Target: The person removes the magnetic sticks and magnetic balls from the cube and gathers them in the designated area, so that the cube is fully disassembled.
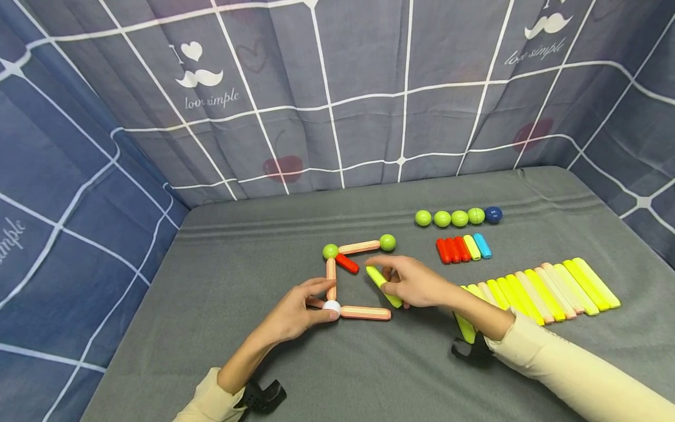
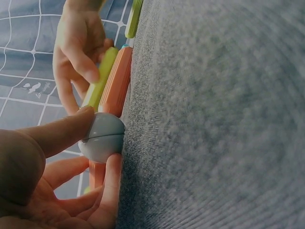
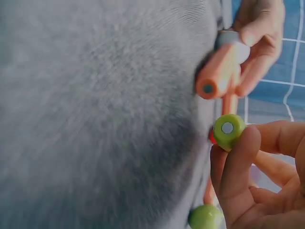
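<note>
My left hand [image 1: 292,312] pinches a white ball [image 1: 332,306] between thumb and fingers, low on the cloth. From this ball one orange striped magnetic rod [image 1: 366,313] points right and another orange rod [image 1: 331,271] runs back to a green ball [image 1: 330,251]. That green ball also joins a short red rod [image 1: 348,264] and a third orange rod [image 1: 360,247], which ends at a second green ball [image 1: 387,242]. In my right hand [image 1: 419,282] a yellow-green magnetic rod [image 1: 381,283] is held tilted, inside the open side of the frame. A round metal disc [image 3: 227,128] shows in its end.
Behind on the right lie several green balls [image 1: 460,218] and a dark blue ball [image 1: 493,215] in a row. Short red, yellow and blue rods [image 1: 482,245] sit before them. Under and beyond my right forearm stretches a row of long yellow and orange rods [image 1: 532,293].
</note>
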{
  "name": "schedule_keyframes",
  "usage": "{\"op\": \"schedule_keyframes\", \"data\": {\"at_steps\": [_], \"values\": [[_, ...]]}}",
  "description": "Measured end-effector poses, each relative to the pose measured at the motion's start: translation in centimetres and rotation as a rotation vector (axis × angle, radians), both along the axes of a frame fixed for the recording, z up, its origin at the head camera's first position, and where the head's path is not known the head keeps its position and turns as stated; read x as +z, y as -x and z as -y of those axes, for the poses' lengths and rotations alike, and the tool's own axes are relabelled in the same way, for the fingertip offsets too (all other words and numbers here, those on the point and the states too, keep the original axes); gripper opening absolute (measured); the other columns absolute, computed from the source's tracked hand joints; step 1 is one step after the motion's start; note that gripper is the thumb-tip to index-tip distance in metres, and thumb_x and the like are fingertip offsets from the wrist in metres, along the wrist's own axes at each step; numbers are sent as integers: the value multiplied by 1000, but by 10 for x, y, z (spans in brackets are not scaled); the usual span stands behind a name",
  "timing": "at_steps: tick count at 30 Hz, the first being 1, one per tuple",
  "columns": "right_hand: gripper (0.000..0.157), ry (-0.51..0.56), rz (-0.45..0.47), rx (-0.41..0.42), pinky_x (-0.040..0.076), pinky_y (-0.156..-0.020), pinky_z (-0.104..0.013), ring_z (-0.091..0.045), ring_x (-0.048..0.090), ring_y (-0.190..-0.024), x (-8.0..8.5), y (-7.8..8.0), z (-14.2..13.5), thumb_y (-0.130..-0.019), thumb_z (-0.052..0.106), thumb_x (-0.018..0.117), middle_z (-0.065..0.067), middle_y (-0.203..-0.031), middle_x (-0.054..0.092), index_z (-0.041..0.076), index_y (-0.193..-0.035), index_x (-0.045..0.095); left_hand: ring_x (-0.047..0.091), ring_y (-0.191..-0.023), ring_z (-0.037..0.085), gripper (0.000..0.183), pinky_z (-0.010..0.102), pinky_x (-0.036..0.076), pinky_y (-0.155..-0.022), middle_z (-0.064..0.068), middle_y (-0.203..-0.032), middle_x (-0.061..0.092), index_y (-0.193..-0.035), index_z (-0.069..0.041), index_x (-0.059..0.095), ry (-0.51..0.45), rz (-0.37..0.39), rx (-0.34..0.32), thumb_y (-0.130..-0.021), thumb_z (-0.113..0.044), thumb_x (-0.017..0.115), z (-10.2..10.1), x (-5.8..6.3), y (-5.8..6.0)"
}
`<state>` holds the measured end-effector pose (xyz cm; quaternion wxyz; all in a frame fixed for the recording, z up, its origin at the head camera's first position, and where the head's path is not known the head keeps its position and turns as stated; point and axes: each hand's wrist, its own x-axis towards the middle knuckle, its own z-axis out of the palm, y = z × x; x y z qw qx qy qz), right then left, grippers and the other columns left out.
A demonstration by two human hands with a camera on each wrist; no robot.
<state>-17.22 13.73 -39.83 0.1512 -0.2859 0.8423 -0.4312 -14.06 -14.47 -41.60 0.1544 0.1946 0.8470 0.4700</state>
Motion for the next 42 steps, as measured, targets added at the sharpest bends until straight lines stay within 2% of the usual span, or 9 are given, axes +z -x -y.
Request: {"op": "schedule_keyframes", "data": {"at_steps": [10,17,19,25,31,35,37,38,42], "values": [[48,46,21,-97,50,-46,-34,-20,53,-48,15,-18,-47,-91,-1,64,-10,-95,56,3,-137,53,62,-101,26,64,34,52,-83,15,-144,47,-141,-3,53,-29,4,0,-85,-15,80,0,1,0],[48,48,39,-192,51,-49,-34,-18,59,-76,19,-35,-90,-93,6,67,-11,-101,56,5,-139,52,62,-100,24,64,31,53,-82,14,-145,47,-142,-3,52,-18,3,2,-85,-15,80,1,1,0],[49,80,84,-206,52,-48,-36,-22,61,-69,21,-41,-105,-95,6,65,-15,-104,53,3,-141,49,62,-100,23,65,30,53,-82,12,-145,47,-142,-3,52,-14,6,4,-85,-15,80,1,0,0],[47,39,2,-280,51,-46,-35,-19,59,-62,20,-54,-156,-97,3,60,-18,-103,52,0,-142,46,62,-101,23,65,32,52,-84,12,-144,47,-142,-4,52,-6,3,1,-85,-16,80,1,0,1],[48,-76,-11,-463,51,-47,-34,-18,57,-60,13,-67,-208,-99,6,59,-18,-105,51,6,-145,43,62,-101,23,64,32,52,-85,12,-144,48,-142,-3,53,-6,-2,-2,-85,-17,80,0,0,1],[54,-178,-81,-577,50,-50,-31,-10,57,-67,10,-73,-234,-98,6,60,-23,-110,52,7,-148,40,62,-101,23,64,32,52,-84,12,-144,48,-141,-4,53,-5,-2,4,-85,-18,80,0,-1,1],[57,-209,-121,-630,49,-48,-30,-6,56,-66,8,-74,-243,-97,2,61,-27,-110,53,2,-149,37,62,-101,23,64,32,52,-84,13,-144,47,-141,-4,53,-6,-2,7,-85,-18,80,1,-1,2],[60,-213,-149,-664,49,-46,-31,-5,56,-64,6,-75,-248,-95,-1,62,-23,-106,56,9,-150,40,62,-101,23,63,32,52,-83,13,-144,47,-141,-4,53,-2,-4,9,-85,-18,80,1,-1,2],[67,-217,-215,-747,46,-41,-31,-6,54,-55,0,-75,-262,-91,-13,59,-26,-98,56,0,-152,33,62,-101,24,63,32,52,-83,14,-144,47,-141,-4,53,-9,-3,12,-85,-17,80,1,-1,2]]}}
